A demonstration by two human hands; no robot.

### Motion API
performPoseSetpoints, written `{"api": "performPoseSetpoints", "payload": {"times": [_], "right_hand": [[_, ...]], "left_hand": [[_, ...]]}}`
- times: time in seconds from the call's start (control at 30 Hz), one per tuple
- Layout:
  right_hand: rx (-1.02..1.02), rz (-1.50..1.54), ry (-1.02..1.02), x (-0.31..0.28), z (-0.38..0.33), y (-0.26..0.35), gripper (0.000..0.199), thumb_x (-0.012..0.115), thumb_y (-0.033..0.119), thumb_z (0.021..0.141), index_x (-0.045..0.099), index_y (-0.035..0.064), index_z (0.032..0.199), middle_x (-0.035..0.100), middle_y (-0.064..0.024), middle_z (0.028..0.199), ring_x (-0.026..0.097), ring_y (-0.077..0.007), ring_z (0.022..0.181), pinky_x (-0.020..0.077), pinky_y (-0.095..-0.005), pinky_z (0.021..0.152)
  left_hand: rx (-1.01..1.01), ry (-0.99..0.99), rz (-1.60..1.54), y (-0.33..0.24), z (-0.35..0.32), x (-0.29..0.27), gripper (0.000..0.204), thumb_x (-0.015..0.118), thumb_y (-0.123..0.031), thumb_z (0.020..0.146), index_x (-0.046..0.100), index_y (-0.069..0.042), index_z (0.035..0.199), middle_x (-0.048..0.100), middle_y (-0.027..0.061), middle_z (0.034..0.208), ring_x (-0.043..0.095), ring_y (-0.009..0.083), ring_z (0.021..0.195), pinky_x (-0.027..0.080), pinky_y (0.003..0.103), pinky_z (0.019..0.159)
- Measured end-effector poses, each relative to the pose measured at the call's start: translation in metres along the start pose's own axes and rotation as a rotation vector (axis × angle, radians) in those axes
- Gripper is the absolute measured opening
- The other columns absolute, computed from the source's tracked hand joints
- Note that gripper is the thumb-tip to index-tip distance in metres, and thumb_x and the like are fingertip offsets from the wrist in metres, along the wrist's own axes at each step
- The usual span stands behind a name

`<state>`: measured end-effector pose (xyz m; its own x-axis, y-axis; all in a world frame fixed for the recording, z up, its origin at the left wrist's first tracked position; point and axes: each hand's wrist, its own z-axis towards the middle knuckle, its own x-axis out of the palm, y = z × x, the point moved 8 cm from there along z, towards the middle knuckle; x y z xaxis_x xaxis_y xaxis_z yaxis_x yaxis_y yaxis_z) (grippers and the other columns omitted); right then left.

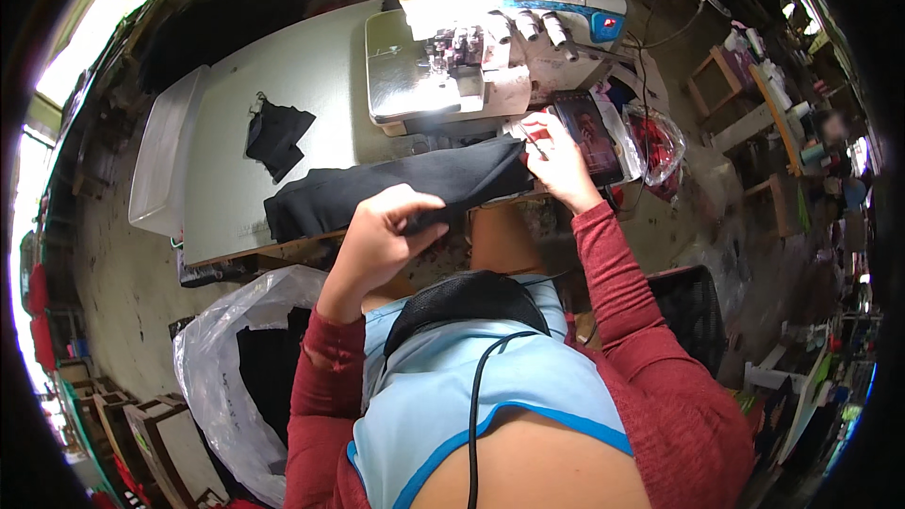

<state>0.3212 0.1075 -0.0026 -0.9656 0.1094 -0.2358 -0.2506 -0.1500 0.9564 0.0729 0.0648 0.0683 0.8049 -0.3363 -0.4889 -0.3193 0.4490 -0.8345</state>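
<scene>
A long piece of black cloth (405, 184) lies along the front edge of the sewing table, its lower edge hanging over. My left hand (388, 231) is at the middle of this edge, fingers curled, with cloth showing between thumb and forefinger. My right hand (563, 165) is at the cloth's right end, fingers closed around a small red-and-white tool (539, 121); its exact kind is unclear. Beyond my hands stands a white-and-blue overlock sewing machine (566, 14), its lamp glaring over the needle area. A smaller black cut piece (278, 137) lies flat on the table's left part.
A translucent plastic bin (168, 155) stands at the table's left edge. Below it, a clear plastic bag (222, 358) holds black cloth. Right of my right hand are a phone-like screen (586, 132) and a plastic bag with red contents (657, 143). A black basket (693, 306) sits by my right forearm.
</scene>
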Motion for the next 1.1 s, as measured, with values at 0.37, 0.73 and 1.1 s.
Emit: {"api": "performPoseSetpoints", "payload": {"times": [0.37,0.73,1.1], "right_hand": [[-0.169,-0.2,-0.037,-0.002,-0.002,-0.006,0.034,0.047,-0.016,0.068,0.063,0.0046,0.089,0.058,-0.0017,0.086,0.054,-0.0103,0.078,0.0435,-0.0227,0.068],[0.138,0.318,0.032,0.066,0.053,0.042,0.009,0.06,0.004,0.078,0.053,0.005,0.073,0.048,0.001,0.059,0.04,-0.0069,0.041,0.0315,-0.0247,0.037],[0.03,0.387,-0.119,0.066,0.048,0.032,0.014,0.064,0.008,0.084,0.055,0.0023,0.093,0.059,-0.0037,0.078,0.056,-0.0083,0.059,0.0465,-0.0228,0.053]], "left_hand": [[0.126,0.039,-0.052,-0.01,-0.016,0.001,0.038,0.055,0.016,0.063,0.069,-0.006,0.091,0.067,0.0088,0.093,0.063,0.024,0.087,0.05,0.03,0.078],[0.166,-0.716,0.838,0.015,0.083,-0.115,0.026,0.064,-0.01,0.083,0.06,-0.004,0.108,0.065,0.0153,0.099,0.064,0.0305,0.089,0.05,0.037,0.078],[0.361,-0.228,0.716,0.032,0.079,-0.006,0.048,0.064,-0.028,0.081,0.057,-0.008,0.124,0.052,0.011,0.132,0.048,0.0319,0.121,0.032,0.047,0.104]]}}
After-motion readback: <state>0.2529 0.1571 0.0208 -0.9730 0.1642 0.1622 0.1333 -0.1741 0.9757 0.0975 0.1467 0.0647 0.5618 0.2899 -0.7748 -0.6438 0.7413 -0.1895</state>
